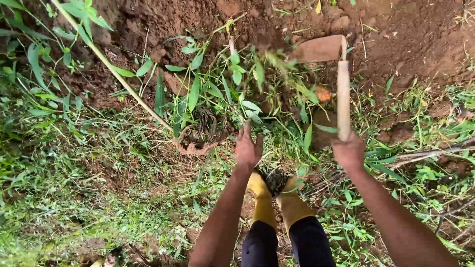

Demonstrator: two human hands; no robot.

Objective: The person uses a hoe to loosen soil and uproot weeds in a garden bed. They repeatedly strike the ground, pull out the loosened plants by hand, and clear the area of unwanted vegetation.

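The dug red soil [405,39] fills the top of your view, with grass and weeds [74,163] across the lower left. A clump of leafy stems [222,94] lies directly ahead of your left hand [247,148], just beyond the fingertips; whether they touch the leaves cannot be told. That hand is released, fingers spread and pointing away from you. A long pale stalk [114,71] runs diagonally from upper left towards the clump's roots. Your right hand [349,151] is clenched on the wooden handle of the hoe [343,99]. The handle's long axis runs straight away from you; the blade [319,48] turns left at the far end, above and right of the clump. Your left hand is the nearer to the clump. Yellow boots [292,205] stand between your arms.
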